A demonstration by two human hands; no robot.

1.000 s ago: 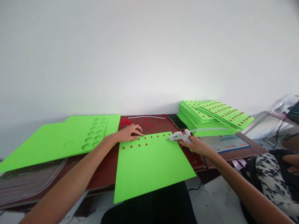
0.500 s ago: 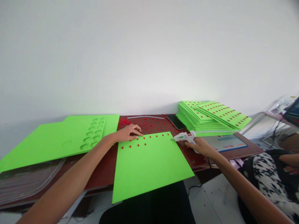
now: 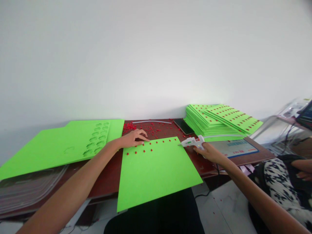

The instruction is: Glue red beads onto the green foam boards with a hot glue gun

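One green sheet (image 3: 159, 177) overhangs the surface (image 3: 107, 178), four red pieces (image 3: 144, 151) in its nearer row. Our left hand (image 3: 134, 138), fingers parted, is at its far edge; our right hand (image 3: 207, 152) grips one glue gun (image 3: 192, 142).

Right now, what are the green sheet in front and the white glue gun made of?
The green sheet looks like matte foam or card: flat, evenly coloured, with no bright shine. The white glue gun is probably hard plastic with a smooth finish, judging by its moulded body.
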